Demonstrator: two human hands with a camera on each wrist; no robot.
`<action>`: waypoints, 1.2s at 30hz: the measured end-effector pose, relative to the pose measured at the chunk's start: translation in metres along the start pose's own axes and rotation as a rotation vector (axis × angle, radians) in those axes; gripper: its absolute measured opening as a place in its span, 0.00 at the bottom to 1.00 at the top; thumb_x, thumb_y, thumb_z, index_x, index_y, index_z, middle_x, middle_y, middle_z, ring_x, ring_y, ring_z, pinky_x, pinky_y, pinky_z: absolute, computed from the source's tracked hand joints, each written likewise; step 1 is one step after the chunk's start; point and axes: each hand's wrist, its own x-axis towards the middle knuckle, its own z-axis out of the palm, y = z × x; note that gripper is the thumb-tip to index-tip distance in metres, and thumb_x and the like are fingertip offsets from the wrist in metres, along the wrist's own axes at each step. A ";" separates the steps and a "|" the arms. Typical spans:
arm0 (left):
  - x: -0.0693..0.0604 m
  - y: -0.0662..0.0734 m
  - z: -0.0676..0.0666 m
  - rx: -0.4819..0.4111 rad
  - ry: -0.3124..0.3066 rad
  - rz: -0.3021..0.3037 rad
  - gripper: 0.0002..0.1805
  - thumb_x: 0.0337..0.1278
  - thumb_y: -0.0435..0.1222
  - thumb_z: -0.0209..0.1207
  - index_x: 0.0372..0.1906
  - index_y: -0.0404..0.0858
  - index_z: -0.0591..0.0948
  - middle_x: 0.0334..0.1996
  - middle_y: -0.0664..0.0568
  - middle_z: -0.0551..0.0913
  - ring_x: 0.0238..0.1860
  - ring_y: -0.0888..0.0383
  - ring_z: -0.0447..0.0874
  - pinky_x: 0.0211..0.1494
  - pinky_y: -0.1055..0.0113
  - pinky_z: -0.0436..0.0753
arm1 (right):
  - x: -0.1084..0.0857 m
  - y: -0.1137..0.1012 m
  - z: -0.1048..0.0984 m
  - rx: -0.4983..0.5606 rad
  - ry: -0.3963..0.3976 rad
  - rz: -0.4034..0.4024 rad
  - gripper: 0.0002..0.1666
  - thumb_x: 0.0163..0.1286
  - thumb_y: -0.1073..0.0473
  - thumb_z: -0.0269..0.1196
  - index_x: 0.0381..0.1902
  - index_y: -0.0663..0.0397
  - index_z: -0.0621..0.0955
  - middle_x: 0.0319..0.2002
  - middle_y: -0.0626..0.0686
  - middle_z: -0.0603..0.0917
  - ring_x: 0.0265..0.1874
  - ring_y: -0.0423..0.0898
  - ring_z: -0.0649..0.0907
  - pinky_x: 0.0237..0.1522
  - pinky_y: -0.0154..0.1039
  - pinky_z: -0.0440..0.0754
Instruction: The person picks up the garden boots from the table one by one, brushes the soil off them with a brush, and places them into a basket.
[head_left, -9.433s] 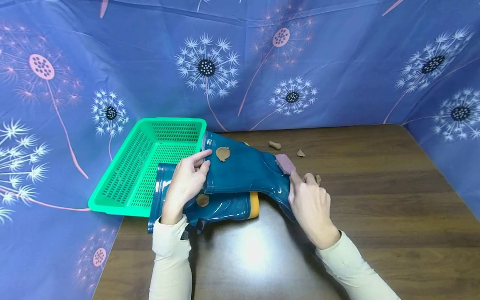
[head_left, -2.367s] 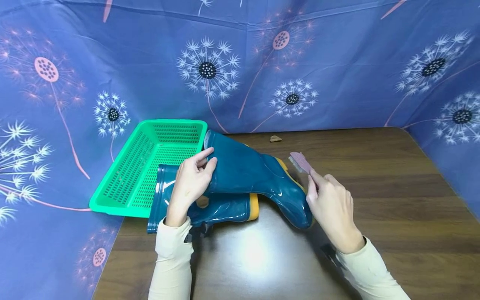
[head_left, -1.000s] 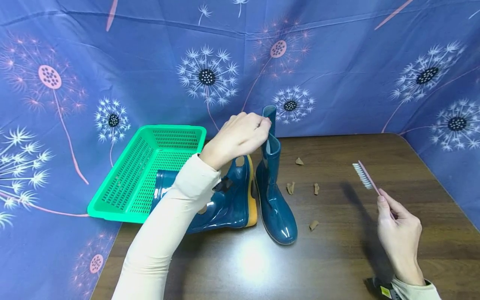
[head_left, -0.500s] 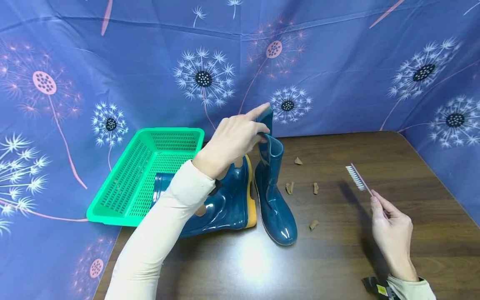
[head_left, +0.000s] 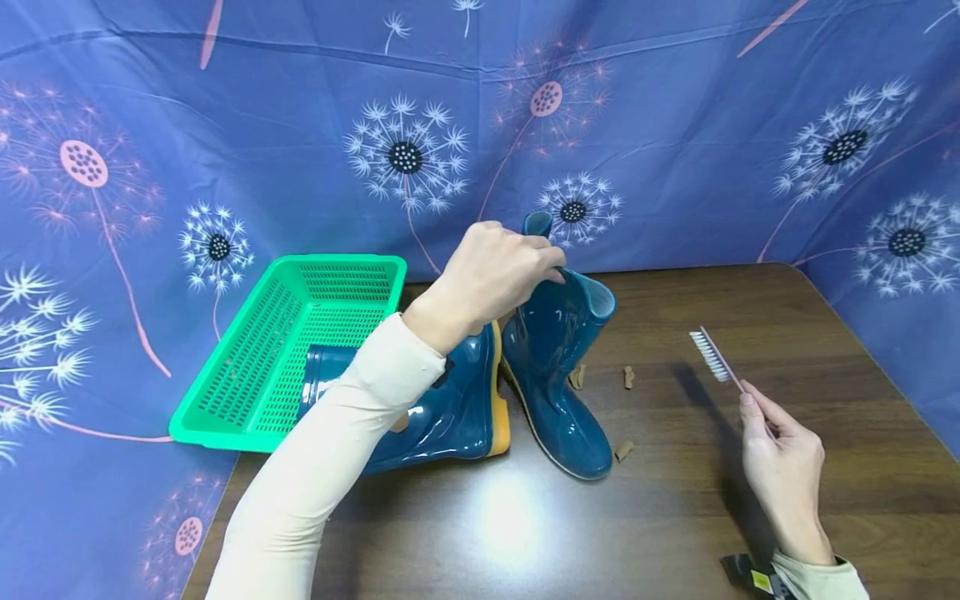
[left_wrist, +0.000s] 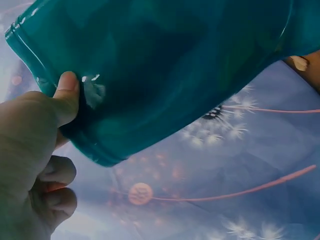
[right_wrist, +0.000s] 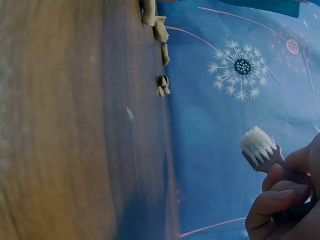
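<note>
My left hand (head_left: 491, 275) pinches the top rim of a teal rain boot (head_left: 558, 417), thumb on the outside of the shaft in the left wrist view (left_wrist: 67, 92). The boot stands toe toward me, its opening leaning to the right. Off to the right, my right hand (head_left: 783, 467) grips a pink-handled brush (head_left: 711, 354) by its handle, raised above the table, its white bristles (right_wrist: 257, 142) facing away from the fingers. A second teal boot (head_left: 457, 408) lies on its side to the left, partly hidden by my left arm, with a yellow sole and a brown patch (head_left: 400, 423).
A green perforated basket (head_left: 213, 437) stands at the left, against the lying boot. Several brown clay-like scraps, one near the toe (head_left: 624, 451) and another further back (head_left: 628, 377), lie on the wooden table (head_left: 675, 542). A blue dandelion-print cloth (head_left: 300, 100) hangs behind.
The boot has gone from lying across the other one to standing, and its shaft has just swung right. A brown patch on its shaft went earlier. The brush has moved right, off the boot.
</note>
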 end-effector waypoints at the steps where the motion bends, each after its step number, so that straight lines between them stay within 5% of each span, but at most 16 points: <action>1: 0.002 0.002 -0.003 0.005 0.021 0.006 0.13 0.80 0.45 0.58 0.41 0.51 0.92 0.31 0.59 0.91 0.24 0.59 0.85 0.28 0.64 0.77 | 0.000 0.000 0.000 0.003 0.002 -0.002 0.18 0.79 0.55 0.64 0.58 0.60 0.89 0.24 0.10 0.76 0.21 0.17 0.74 0.25 0.18 0.67; 7: 0.012 0.015 -0.026 0.040 0.140 -0.017 0.21 0.82 0.46 0.55 0.29 0.46 0.86 0.15 0.56 0.77 0.16 0.58 0.74 0.23 0.65 0.68 | 0.000 0.001 0.000 0.023 0.012 -0.015 0.17 0.78 0.58 0.65 0.57 0.61 0.89 0.25 0.10 0.76 0.22 0.17 0.73 0.25 0.17 0.67; 10: 0.018 0.022 -0.036 0.113 0.154 -0.010 0.15 0.82 0.38 0.49 0.46 0.46 0.88 0.15 0.55 0.75 0.16 0.57 0.71 0.22 0.66 0.66 | 0.000 0.002 0.001 0.033 0.014 -0.019 0.16 0.77 0.60 0.65 0.57 0.61 0.89 0.25 0.10 0.76 0.22 0.16 0.74 0.26 0.16 0.67; 13: 0.023 0.029 -0.044 0.182 0.137 0.008 0.22 0.75 0.30 0.43 0.56 0.50 0.84 0.16 0.56 0.73 0.17 0.58 0.66 0.21 0.67 0.60 | -0.001 0.003 0.001 0.039 0.019 -0.014 0.16 0.77 0.61 0.65 0.57 0.61 0.89 0.25 0.10 0.76 0.23 0.15 0.74 0.27 0.15 0.67; 14: 0.025 0.031 -0.047 0.188 0.119 0.006 0.24 0.72 0.28 0.42 0.55 0.50 0.84 0.16 0.56 0.71 0.17 0.58 0.64 0.21 0.67 0.58 | -0.001 0.003 0.001 0.046 0.020 -0.018 0.16 0.77 0.61 0.65 0.56 0.61 0.89 0.24 0.11 0.76 0.23 0.15 0.75 0.27 0.14 0.68; 17: 0.030 0.036 -0.052 0.176 0.029 -0.038 0.20 0.67 0.27 0.44 0.29 0.50 0.81 0.16 0.58 0.62 0.19 0.60 0.59 0.22 0.67 0.55 | -0.001 0.003 0.001 0.042 0.021 -0.031 0.16 0.77 0.61 0.65 0.56 0.61 0.89 0.25 0.10 0.76 0.23 0.15 0.74 0.27 0.15 0.68; 19: 0.033 0.039 -0.055 0.138 -0.051 -0.094 0.20 0.64 0.27 0.49 0.18 0.50 0.73 0.17 0.59 0.58 0.20 0.60 0.60 0.22 0.66 0.58 | -0.002 0.002 0.002 0.039 0.015 -0.035 0.16 0.77 0.60 0.65 0.57 0.61 0.89 0.26 0.10 0.76 0.23 0.15 0.74 0.27 0.15 0.67; 22: 0.033 0.042 -0.055 0.045 -0.131 -0.215 0.20 0.59 0.26 0.52 0.16 0.49 0.64 0.20 0.59 0.55 0.23 0.59 0.59 0.22 0.64 0.64 | -0.003 0.002 0.002 0.021 0.001 -0.028 0.16 0.77 0.59 0.66 0.57 0.60 0.89 0.27 0.08 0.75 0.24 0.16 0.74 0.28 0.15 0.67; 28: 0.023 0.043 -0.056 -0.204 -0.160 -0.495 0.22 0.54 0.23 0.52 0.16 0.47 0.59 0.22 0.57 0.50 0.24 0.58 0.51 0.22 0.65 0.61 | -0.005 0.002 0.003 0.024 -0.012 -0.035 0.15 0.76 0.59 0.66 0.57 0.56 0.90 0.31 0.10 0.78 0.28 0.13 0.76 0.33 0.13 0.69; 31: 0.020 0.044 -0.056 -0.291 -0.214 -0.557 0.24 0.60 0.26 0.55 0.14 0.46 0.60 0.19 0.57 0.51 0.21 0.60 0.53 0.21 0.67 0.62 | -0.006 0.001 0.003 0.029 -0.014 -0.047 0.15 0.76 0.59 0.67 0.56 0.56 0.90 0.32 0.09 0.78 0.29 0.12 0.76 0.33 0.12 0.69; 36: 0.010 0.046 -0.049 -0.368 -0.277 -0.577 0.26 0.67 0.28 0.56 0.12 0.45 0.64 0.16 0.58 0.52 0.19 0.60 0.53 0.21 0.69 0.56 | -0.008 -0.001 0.004 0.039 -0.033 -0.069 0.15 0.76 0.61 0.67 0.57 0.57 0.90 0.34 0.05 0.75 0.31 0.11 0.76 0.34 0.12 0.69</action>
